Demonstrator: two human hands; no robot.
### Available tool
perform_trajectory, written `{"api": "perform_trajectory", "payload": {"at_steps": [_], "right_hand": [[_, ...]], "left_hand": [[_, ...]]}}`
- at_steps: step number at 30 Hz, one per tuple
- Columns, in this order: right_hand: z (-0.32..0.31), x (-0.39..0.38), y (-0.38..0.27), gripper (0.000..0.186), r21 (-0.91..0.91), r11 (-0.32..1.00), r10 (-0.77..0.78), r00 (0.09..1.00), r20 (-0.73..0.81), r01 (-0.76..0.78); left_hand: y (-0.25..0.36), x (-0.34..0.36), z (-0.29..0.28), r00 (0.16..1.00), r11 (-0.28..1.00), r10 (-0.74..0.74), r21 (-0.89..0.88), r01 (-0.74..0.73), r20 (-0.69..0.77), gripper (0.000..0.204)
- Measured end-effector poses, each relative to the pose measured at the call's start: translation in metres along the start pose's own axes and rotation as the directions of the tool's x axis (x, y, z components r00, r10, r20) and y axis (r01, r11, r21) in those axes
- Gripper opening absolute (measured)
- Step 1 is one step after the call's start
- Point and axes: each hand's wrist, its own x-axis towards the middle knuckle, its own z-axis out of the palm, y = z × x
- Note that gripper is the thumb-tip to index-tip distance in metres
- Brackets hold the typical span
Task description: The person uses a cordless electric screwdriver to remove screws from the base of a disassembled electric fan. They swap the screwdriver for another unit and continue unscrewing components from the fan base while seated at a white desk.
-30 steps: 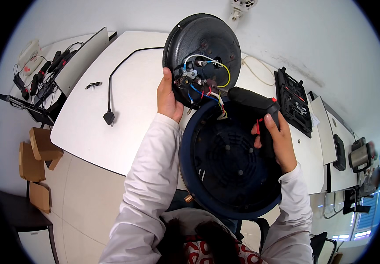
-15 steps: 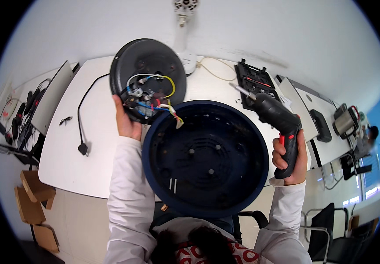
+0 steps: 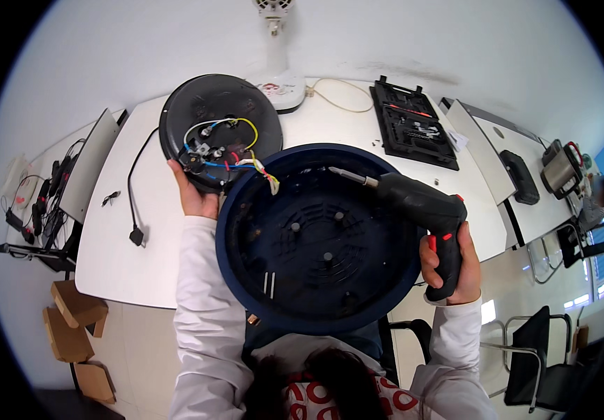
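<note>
A round dark metal plate (image 3: pixel 197 108) with colored wires (image 3: pixel 252 136) on its face is held at its lower left edge by my left hand (image 3: pixel 193 193). Right of it and nearer me lies a dark blue round housing (image 3: pixel 288 285), hollow, with vents and short posts inside; the wire bundle hangs over its rim. My right hand (image 3: pixel 468 269) grips the handle of a black-and-red cordless screwdriver (image 3: pixel 415 203), its bit (image 3: pixel 344 174) pointing left over the housing. An open black tool case (image 3: pixel 417 126) lies at the back right of the white table (image 3: pixel 120 276).
A white stand (image 3: pixel 281 87) with a cream cable is at the back. A black plug cord (image 3: pixel 134 234) lies left. Side tables hold cables and tools (image 3: pixel 50 189), a black case (image 3: pixel 519 177) and a steel appliance (image 3: pixel 559 166). A person (image 3: pixel 594 203) sits at right. Chairs and cardboard boxes (image 3: pixel 66 332) flank the table.
The metal plate and my left hand have moved left in view. The screwdriver's tip has swung down over the housing. My view has shifted, showing more of the white stand.
</note>
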Motion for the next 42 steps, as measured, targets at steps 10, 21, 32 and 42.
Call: {"api": "perform_trajectory", "payload": {"at_steps": [10, 21, 32, 42], "right_hand": [[0.008, 0.006, -0.004, 0.051, -0.067, 0.997, 0.027, 0.997, -0.074, -0.032], [0.003, 0.007, -0.006, 0.05, -0.13, 0.99, 0.052, 0.998, 0.03, -0.048], [0.012, 0.006, -0.011, 0.054, -0.393, 0.918, 0.066, 0.997, 0.03, -0.049], [0.017, 0.014, -0.02, 0.05, -0.497, 0.863, 0.151, 0.985, 0.086, -0.09]], "left_hand": [[0.006, -0.01, -0.002, 0.999, 0.999, 0.03, 0.037, -0.029, -0.018, 0.058], [0.014, -0.013, -0.005, 0.998, 0.988, 0.06, 0.144, -0.059, -0.003, 0.044], [0.025, -0.013, -0.017, 1.0, 0.906, -0.008, 0.422, -0.002, 0.021, 0.037], [0.043, -0.022, -0.02, 0.996, 0.745, -0.04, 0.667, -0.024, 0.08, 0.03]]}}
